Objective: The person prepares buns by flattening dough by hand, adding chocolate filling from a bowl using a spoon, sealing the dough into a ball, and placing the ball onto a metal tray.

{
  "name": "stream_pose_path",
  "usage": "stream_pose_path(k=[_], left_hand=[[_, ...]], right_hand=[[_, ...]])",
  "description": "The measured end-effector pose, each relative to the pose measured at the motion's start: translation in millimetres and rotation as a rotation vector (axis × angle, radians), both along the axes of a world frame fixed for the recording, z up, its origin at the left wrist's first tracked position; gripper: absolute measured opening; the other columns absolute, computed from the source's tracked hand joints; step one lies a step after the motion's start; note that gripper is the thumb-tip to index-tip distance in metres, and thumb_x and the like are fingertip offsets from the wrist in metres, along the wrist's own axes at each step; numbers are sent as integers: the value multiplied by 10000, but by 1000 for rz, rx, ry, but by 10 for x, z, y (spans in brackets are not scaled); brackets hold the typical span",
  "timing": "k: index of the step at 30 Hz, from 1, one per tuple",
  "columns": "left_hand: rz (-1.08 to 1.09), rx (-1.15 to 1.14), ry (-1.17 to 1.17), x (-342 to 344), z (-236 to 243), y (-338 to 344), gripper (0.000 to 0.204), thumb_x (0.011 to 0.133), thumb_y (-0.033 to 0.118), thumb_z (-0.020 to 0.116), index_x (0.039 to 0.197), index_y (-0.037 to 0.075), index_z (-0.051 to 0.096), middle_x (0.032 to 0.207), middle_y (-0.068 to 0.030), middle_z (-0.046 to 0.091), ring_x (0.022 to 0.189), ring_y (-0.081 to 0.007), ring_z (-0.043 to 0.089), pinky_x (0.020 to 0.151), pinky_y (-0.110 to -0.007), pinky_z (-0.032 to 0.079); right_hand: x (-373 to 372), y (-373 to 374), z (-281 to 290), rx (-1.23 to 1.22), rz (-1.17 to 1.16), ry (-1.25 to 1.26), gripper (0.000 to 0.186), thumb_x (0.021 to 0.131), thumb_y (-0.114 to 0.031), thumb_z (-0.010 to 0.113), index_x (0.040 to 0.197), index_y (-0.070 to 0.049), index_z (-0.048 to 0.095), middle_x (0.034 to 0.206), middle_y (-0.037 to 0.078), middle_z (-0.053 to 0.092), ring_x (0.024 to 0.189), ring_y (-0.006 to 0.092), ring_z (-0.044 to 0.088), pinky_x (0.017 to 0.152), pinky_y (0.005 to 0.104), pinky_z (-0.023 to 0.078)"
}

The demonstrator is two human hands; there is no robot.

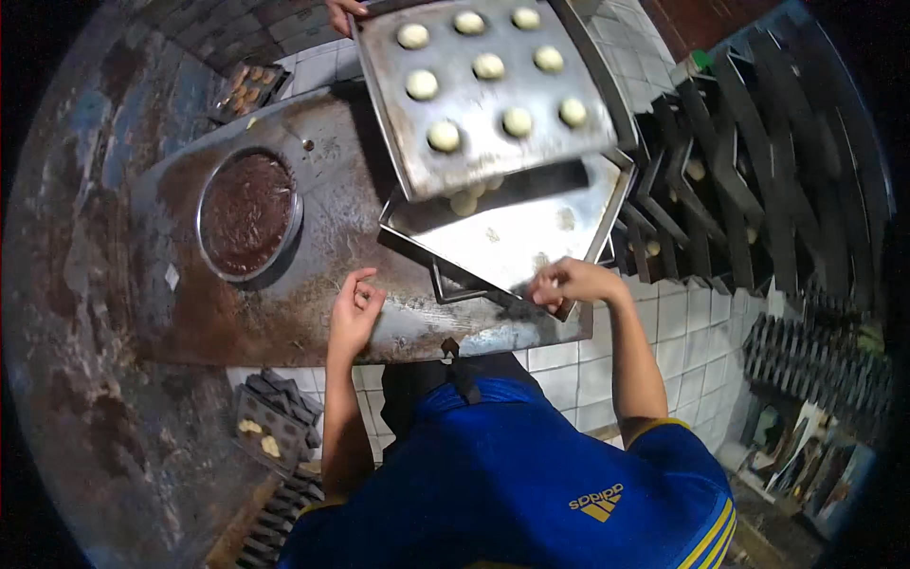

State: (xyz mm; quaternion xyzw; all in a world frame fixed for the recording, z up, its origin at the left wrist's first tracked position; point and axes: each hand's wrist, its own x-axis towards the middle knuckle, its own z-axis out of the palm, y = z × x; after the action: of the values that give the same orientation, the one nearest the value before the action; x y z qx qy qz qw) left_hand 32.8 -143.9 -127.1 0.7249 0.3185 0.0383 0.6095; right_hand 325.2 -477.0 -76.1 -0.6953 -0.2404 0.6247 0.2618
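Note:
My left hand (355, 313) is over the worktable's near part, fingers loosely curled and apart, with nothing in them. My right hand (574, 283) is at the near corner of a metal baking tray (517, 237), its fingers curled together. They are slightly blurred, and what they hold, if anything, is hidden. Pale round marks dot that tray's floor, and a few dough balls (464, 203) show at its far side. Above it, tilted, is another baking tray (455, 100) with rows of dough balls (488, 65). Another person's hand (345, 13) grips that tray's far left corner.
A round metal bowl of dark brown filling (248, 213) stands on the worn worktable (327, 204), at left. Dark metal trays (739, 171) are stacked at right, some with dough balls. A tray of browned pieces (251, 90) lies far left. More trays (275, 422) sit below, near left.

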Motion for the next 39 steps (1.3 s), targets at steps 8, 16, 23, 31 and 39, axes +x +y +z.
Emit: stream_pose_path(k=[8,16,23,31,39], left_hand=[[-79,130,-17,290,357,-120,397,947,57,743,1329,51,635,834,34,552,664,-33,440,595,-224,375],[17,-41,-59,-37,438,-47,395,981,55,722,1358,27,608,890,33,549,695,-17,468,608,-203,376],[61,-174,-116,-440,245,223,375,1024,73,690,1380,15,587,952,-2,601,774,-45,572,697,-212,455],[238,-481,-330,128,340,338,551,1149,465,446,1416,6,593,1292,-149,677,1189,-192,636,1026,-357,515],[526,-182,-552,98,872,901,441,1142,363,523,866,31,611,759,16,574,724,-64,507,638,-297,432]], right_hand=[[175,707,-1166,445,31,-1039,510,871,-237,768,1352,-91,679,1262,164,717,1165,370,664,1017,460,541],[241,1538,-2027,339,280,-1494,399,916,-163,634,1305,-95,689,1296,111,698,1159,340,657,994,439,538],[392,1917,-1588,77,89,-777,281,912,-327,666,967,-65,754,878,154,749,856,258,739,783,430,581],[-935,2362,114,477,-259,133,314,907,-159,847,1151,18,758,1056,38,764,946,100,684,885,291,544],[-2085,3240,505,897,-596,-68,243,973,-152,769,1090,14,636,842,5,657,766,104,614,714,286,517]])
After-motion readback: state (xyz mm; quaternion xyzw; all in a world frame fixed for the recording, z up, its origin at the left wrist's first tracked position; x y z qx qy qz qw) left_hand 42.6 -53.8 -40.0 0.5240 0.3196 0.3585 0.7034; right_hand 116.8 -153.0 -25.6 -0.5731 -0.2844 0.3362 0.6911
